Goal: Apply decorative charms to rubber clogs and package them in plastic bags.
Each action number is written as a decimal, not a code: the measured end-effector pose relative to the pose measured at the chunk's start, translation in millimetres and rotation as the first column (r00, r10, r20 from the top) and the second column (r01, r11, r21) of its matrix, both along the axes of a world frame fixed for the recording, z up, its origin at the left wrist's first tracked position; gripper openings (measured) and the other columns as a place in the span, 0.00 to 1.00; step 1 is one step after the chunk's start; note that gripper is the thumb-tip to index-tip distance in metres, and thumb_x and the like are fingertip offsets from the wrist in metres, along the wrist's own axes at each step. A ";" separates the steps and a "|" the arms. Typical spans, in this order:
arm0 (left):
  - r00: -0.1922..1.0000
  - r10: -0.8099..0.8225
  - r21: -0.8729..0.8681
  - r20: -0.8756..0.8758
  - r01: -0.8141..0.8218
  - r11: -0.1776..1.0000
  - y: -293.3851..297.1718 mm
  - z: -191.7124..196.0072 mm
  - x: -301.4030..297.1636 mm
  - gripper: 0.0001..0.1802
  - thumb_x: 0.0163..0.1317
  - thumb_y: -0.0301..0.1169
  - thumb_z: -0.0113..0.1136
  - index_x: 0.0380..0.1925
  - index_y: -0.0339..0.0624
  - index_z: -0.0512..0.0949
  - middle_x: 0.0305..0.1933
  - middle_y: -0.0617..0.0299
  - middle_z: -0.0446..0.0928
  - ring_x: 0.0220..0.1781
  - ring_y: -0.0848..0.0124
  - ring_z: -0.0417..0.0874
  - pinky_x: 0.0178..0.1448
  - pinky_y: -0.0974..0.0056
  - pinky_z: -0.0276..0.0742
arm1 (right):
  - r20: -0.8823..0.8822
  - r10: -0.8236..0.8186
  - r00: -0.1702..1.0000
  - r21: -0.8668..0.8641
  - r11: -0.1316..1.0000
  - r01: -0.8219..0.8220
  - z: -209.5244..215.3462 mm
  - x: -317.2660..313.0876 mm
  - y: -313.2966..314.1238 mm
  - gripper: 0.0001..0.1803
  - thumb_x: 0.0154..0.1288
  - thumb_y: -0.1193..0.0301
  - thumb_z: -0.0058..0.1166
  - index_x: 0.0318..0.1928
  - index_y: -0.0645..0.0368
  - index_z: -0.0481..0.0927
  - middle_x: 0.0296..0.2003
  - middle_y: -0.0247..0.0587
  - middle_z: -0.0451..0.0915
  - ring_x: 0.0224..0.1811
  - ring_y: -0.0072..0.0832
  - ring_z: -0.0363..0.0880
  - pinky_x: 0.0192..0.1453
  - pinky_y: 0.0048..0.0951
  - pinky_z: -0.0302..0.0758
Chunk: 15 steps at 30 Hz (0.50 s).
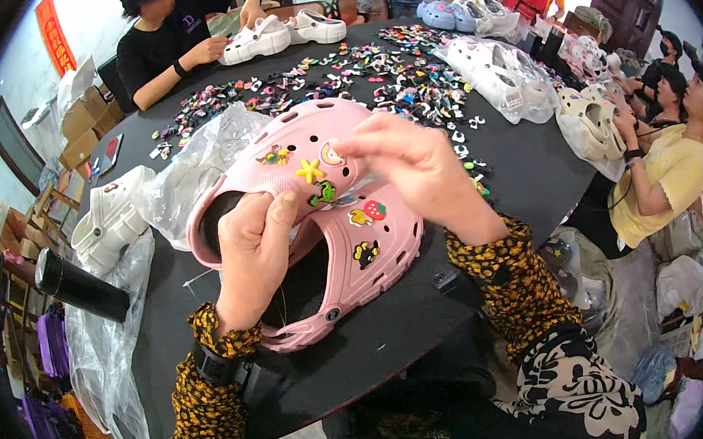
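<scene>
A pink clog (235, 175) is raised over the table with my left hand (252, 249) closed on the rim of its foot opening, some fingers hidden inside. My right hand (427, 171) has its fingertips together at a small rainbow charm (331, 153) on the clog's upper. Beside that charm sit a yellow star charm (309, 170), a green figure charm (322, 193) and a palm-like charm (273, 154). Under it lies a second pink clog (400, 244), bearing a strawberry charm (375, 210) and a black-and-yellow charm (365, 253).
Many loose charms (419, 88) cover the far part of the black table (522, 163). White clogs (113, 219), clear plastic bags (197, 170) and a black cylinder (81, 285) lie at left. Bagged clogs (502, 77) stand at right. Other people sit around the table, one handling white clogs (256, 40).
</scene>
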<state>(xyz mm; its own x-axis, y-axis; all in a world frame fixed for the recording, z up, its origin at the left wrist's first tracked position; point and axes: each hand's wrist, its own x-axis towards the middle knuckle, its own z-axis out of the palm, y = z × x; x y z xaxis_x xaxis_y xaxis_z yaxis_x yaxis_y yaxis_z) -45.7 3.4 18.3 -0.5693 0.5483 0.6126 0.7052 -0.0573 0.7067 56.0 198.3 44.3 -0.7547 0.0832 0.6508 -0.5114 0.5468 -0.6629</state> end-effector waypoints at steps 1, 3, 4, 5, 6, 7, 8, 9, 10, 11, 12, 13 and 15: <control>1.000 -0.001 -0.027 0.030 0.002 1.000 -0.9 -1.2 -1.4 0.15 0.66 0.28 0.53 0.21 0.30 0.75 0.17 0.57 0.71 0.22 0.72 0.70 0.28 0.64 0.65 | -0.005 0.002 1.000 -0.005 1.000 -0.002 1.5 2.5 4.3 0.16 0.60 0.87 0.46 0.45 0.65 0.81 0.42 0.38 0.78 0.44 0.23 0.77 0.49 0.22 0.74; 1.000 0.007 -0.025 0.012 -0.007 1.000 0.1 1.2 1.5 0.14 0.66 0.27 0.53 0.22 0.30 0.76 0.18 0.58 0.70 0.22 0.73 0.69 0.28 0.65 0.65 | -0.052 -0.157 0.986 -0.100 0.983 0.152 2.8 3.6 10.8 0.15 0.62 0.87 0.44 0.45 0.66 0.82 0.42 0.39 0.79 0.44 0.22 0.77 0.49 0.22 0.74; 1.000 -0.007 0.004 0.010 0.007 1.000 1.5 4.7 5.9 0.14 0.66 0.27 0.53 0.23 0.30 0.76 0.18 0.58 0.70 0.22 0.73 0.69 0.29 0.65 0.65 | -0.035 -0.152 0.988 -0.283 0.949 0.136 0.4 1.3 11.4 0.15 0.61 0.87 0.44 0.42 0.64 0.83 0.38 0.38 0.80 0.42 0.21 0.78 0.47 0.22 0.74; 1.000 -0.021 0.034 0.008 0.021 0.999 1.7 6.6 8.0 0.13 0.66 0.28 0.53 0.24 0.30 0.77 0.19 0.58 0.71 0.22 0.73 0.68 0.29 0.65 0.65 | -0.039 -0.148 0.988 -0.287 0.949 0.131 -2.4 -0.8 13.2 0.15 0.61 0.87 0.44 0.42 0.64 0.83 0.38 0.38 0.80 0.42 0.21 0.78 0.47 0.22 0.74; 1.000 -0.015 0.009 -0.025 0.015 1.000 -0.7 6.6 6.4 0.13 0.66 0.28 0.52 0.26 0.30 0.77 0.20 0.58 0.72 0.24 0.73 0.70 0.30 0.65 0.67 | -0.051 -0.196 0.979 -0.306 0.937 0.172 -5.7 -2.5 16.3 0.15 0.61 0.87 0.44 0.42 0.64 0.83 0.38 0.37 0.80 0.41 0.21 0.77 0.47 0.21 0.73; 1.000 -0.016 0.010 -0.025 0.017 1.000 -1.3 4.4 4.1 0.13 0.66 0.28 0.52 0.26 0.30 0.77 0.20 0.58 0.72 0.24 0.73 0.70 0.30 0.65 0.67 | -0.059 -0.251 0.966 -0.320 0.922 0.219 -9.0 -3.0 20.4 0.14 0.62 0.86 0.44 0.42 0.64 0.83 0.39 0.37 0.80 0.41 0.20 0.77 0.48 0.21 0.73; 1.000 -0.005 -0.022 -0.011 0.004 1.000 -2.0 1.3 1.7 0.12 0.66 0.28 0.52 0.27 0.30 0.78 0.21 0.57 0.73 0.24 0.71 0.72 0.31 0.65 0.68 | -0.056 -0.280 0.958 -0.353 0.903 0.243 -13.3 -4.1 24.1 0.14 0.62 0.86 0.44 0.42 0.64 0.83 0.39 0.36 0.80 0.41 0.20 0.77 0.48 0.21 0.73; 1.000 0.008 -0.054 0.002 -0.008 0.998 -2.2 -1.0 0.8 0.12 0.66 0.28 0.53 0.28 0.30 0.78 0.21 0.56 0.74 0.25 0.70 0.73 0.32 0.65 0.69 | -0.056 -0.280 0.958 -0.352 0.904 0.244 -18.2 -4.6 27.9 0.14 0.62 0.86 0.44 0.42 0.64 0.83 0.39 0.36 0.80 0.41 0.20 0.77 0.48 0.21 0.73; 1.000 0.012 -0.053 -0.002 -0.012 0.999 -2.4 0.5 1.5 0.12 0.66 0.28 0.53 0.28 0.30 0.78 0.21 0.56 0.74 0.25 0.70 0.73 0.32 0.65 0.69 | -0.042 -0.298 0.954 -0.397 0.881 0.258 -21.8 -5.8 31.1 0.14 0.63 0.85 0.44 0.42 0.64 0.83 0.39 0.36 0.80 0.41 0.20 0.77 0.48 0.21 0.73; 0.999 0.015 -0.037 -0.041 -0.016 0.999 -2.0 1.9 3.2 0.12 0.66 0.28 0.53 0.28 0.30 0.78 0.21 0.56 0.73 0.25 0.69 0.73 0.32 0.64 0.68 | -0.027 -0.315 0.949 -0.440 0.856 0.271 -25.7 -7.1 33.8 0.14 0.63 0.85 0.44 0.42 0.64 0.83 0.39 0.35 0.81 0.40 0.19 0.77 0.48 0.21 0.73; 0.997 0.018 -0.021 -0.079 -0.020 1.000 -2.0 3.0 4.7 0.12 0.66 0.28 0.53 0.27 0.30 0.77 0.21 0.55 0.73 0.24 0.68 0.73 0.32 0.64 0.68 | -0.011 -0.318 0.948 -0.448 0.849 0.279 -30.2 -8.3 35.4 0.14 0.64 0.84 0.44 0.43 0.63 0.83 0.38 0.35 0.81 0.40 0.19 0.77 0.47 0.21 0.73; 0.996 0.022 -0.021 -0.082 -0.024 0.999 -2.2 3.1 4.8 0.12 0.66 0.28 0.53 0.27 0.30 0.77 0.21 0.55 0.73 0.24 0.68 0.73 0.32 0.64 0.68 | -0.013 -0.314 0.949 -0.448 0.851 0.275 -36.8 -10.7 36.9 0.14 0.64 0.84 0.44 0.43 0.63 0.83 0.38 0.35 0.81 0.40 0.19 0.77 0.47 0.21 0.73; 0.995 0.042 -0.051 -0.095 -0.047 0.998 -1.8 2.1 5.2 0.13 0.66 0.28 0.53 0.25 0.30 0.76 0.21 0.55 0.72 0.24 0.67 0.72 0.31 0.64 0.67 | 0.026 -0.303 0.953 -0.432 0.856 0.284 -52.2 -14.5 40.0 0.13 0.65 0.82 0.44 0.43 0.63 0.82 0.39 0.35 0.81 0.40 0.19 0.77 0.47 0.21 0.73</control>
<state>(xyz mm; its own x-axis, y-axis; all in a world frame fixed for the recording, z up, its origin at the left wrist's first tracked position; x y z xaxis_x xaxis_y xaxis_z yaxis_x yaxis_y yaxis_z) -40.5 1.5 20.5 -0.5352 0.5572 0.6349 0.7694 0.0113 0.6387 41.5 238.3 -7.9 -0.6249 0.5727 0.5306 -0.4036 0.3448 -0.8475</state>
